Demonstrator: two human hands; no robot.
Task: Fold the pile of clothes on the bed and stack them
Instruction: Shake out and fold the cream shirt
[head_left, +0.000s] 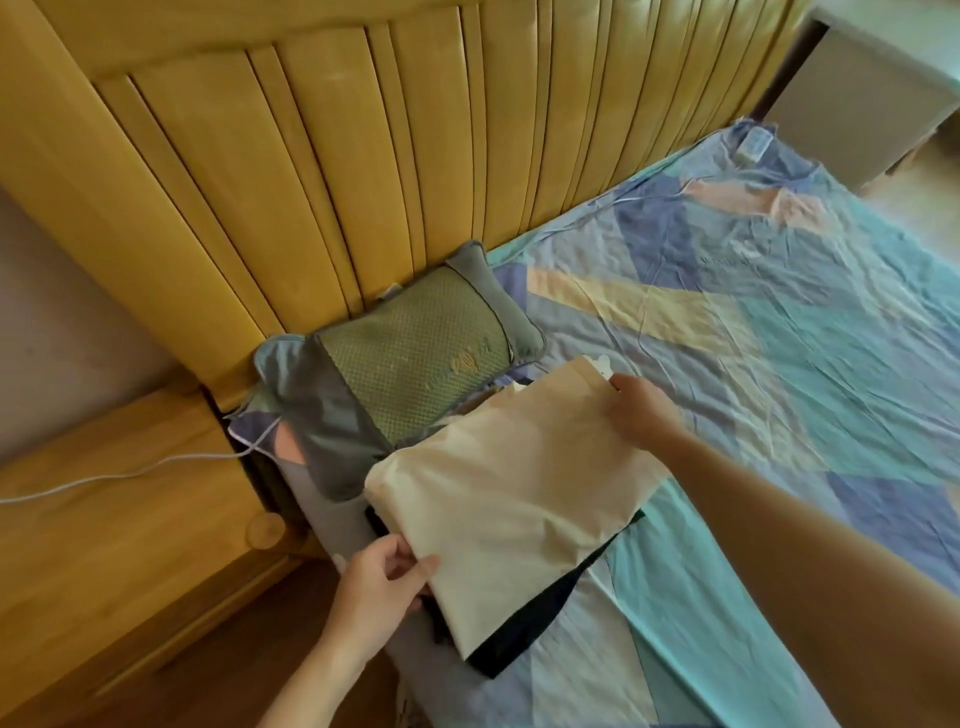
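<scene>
**Cream garment going onto the stack, little left to fold in sight**

The left hand (382, 577) is pinching the near corner of a folded cream garment (511, 475), thumb on top and fingers curled beneath. The right hand (641, 410) is gripping the far edge, fingers tucked under the cloth. Between the two sets of fingers the garment is lying flat over a dark folded garment (524, 636), whose edge is peeking out just beyond the left fingertips. Both are resting on the bed (779, 332), touching a green pillow (415, 353). Past the right fingers the sheet is showing no loose pile, so the folding is looking nearly finished.
</scene>
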